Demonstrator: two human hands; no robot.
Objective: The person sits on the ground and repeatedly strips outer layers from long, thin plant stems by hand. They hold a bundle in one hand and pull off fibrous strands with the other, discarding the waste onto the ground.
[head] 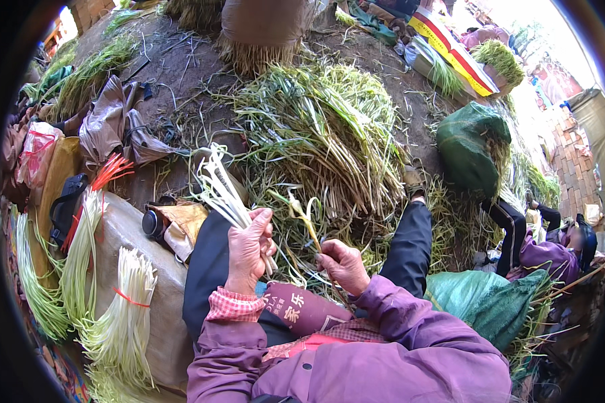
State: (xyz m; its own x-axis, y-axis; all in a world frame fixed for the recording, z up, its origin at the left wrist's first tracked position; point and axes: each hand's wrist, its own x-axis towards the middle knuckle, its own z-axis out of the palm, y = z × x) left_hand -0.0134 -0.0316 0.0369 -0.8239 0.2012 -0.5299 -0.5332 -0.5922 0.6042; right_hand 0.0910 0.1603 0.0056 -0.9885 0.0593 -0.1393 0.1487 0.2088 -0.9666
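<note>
My left hand (249, 249) grips a small bunch of pale, stripped stalks (222, 189), their curled ends pointing up and away from me. To its right, my right hand (344, 268) pinches a single yellowish stalk (310, 226) between thumb and fingers. That stalk has a swollen, peeling part near its upper end. Both hands are over my lap, above a purple apron (307, 308) that bears writing. Between my spread legs and beyond lies a large heap of uncut green leafy stalks (322, 141) with brownish lower ends.
On my left, a covered surface (169, 312) carries a pale stalk bundle (131, 297) with a red tie. Another bundle (83, 257) has red strips by it. Green sacks (484, 302) lie on my right. A person in purple (549, 259) sits farther right. Loose leaves litter the ground.
</note>
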